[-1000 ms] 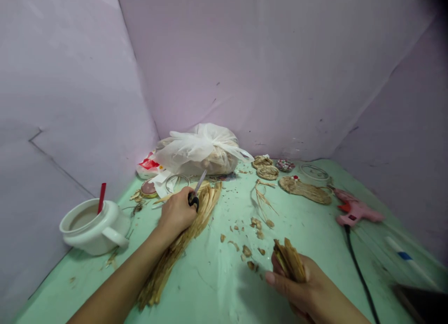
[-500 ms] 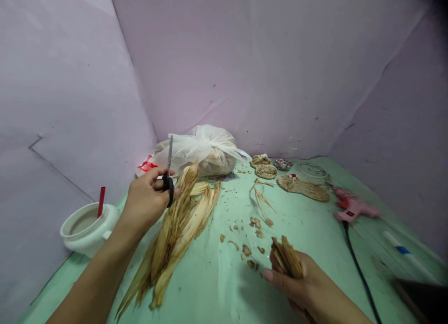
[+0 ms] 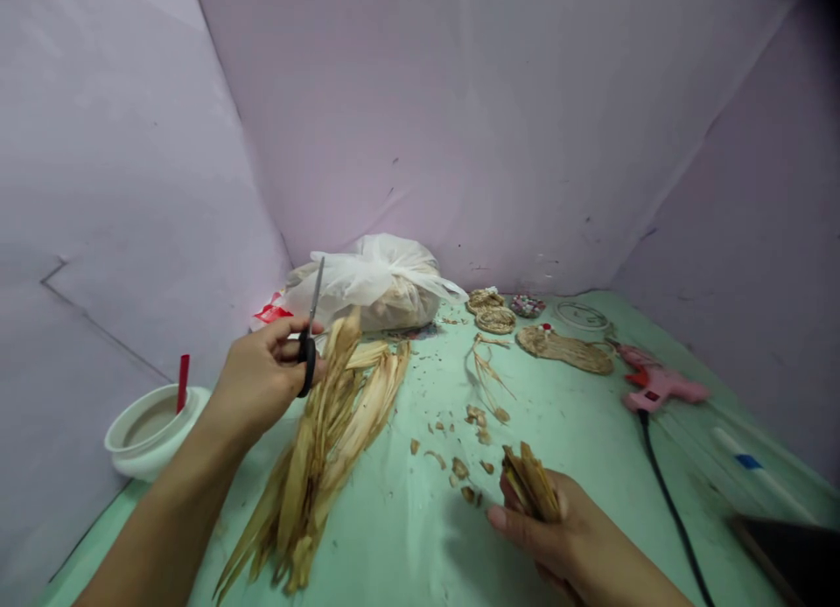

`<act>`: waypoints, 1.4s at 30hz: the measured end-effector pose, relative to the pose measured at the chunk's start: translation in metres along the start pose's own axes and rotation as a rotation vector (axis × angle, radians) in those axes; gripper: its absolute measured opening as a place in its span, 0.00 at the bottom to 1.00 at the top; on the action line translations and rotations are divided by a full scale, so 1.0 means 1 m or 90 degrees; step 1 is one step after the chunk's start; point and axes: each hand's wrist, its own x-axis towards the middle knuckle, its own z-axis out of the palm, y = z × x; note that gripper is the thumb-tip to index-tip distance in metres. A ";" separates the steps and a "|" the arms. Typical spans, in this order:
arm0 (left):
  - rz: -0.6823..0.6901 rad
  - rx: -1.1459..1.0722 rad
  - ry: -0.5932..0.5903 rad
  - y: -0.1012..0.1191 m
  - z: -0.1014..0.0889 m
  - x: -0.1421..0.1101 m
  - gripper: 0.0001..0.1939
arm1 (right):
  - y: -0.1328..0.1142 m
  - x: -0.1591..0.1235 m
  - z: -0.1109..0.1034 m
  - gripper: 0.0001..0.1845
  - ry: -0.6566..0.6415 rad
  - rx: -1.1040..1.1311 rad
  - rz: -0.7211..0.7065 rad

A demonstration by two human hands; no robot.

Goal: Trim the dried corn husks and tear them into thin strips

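My left hand (image 3: 257,381) is closed around the black handle of a pair of scissors (image 3: 307,360), whose blade points upward. Beside its fingertips, a pile of long dried corn husks (image 3: 328,476) lies on the green tabletop; whether the fingers touch it I cannot tell. Low on the right, my right hand (image 3: 570,537) grips a bundle of corn husks (image 3: 533,486) by wrapping the fingers around it, with the cut ends sticking up. Small cut husk bits (image 3: 461,469) are scattered just beyond that bundle, and thin husk strips (image 3: 486,375) lie farther back.
A tied white plastic bag (image 3: 394,283) stands against the back wall. At left is a white pot (image 3: 154,432) with a red stick. Woven coils (image 3: 495,320), a woven sole-shaped piece (image 3: 568,351), beads (image 3: 527,306) and a pink glue gun (image 3: 662,388) with its cord sit at right.
My left hand with the scissors has shifted slightly left and down, and the tips of the nearby husks have dropped a little. My right hand keeps its grip on the bundle.
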 end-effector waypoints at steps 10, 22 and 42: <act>-0.091 0.012 -0.204 -0.019 -0.003 0.012 0.25 | 0.002 0.000 0.003 0.22 0.001 0.041 -0.012; 0.123 0.593 -0.123 -0.071 0.032 0.043 0.14 | -0.001 0.001 0.001 0.24 -0.011 0.013 -0.075; 0.232 0.261 -0.412 -0.014 0.087 -0.133 0.24 | -0.005 0.005 0.008 0.23 0.120 0.568 0.036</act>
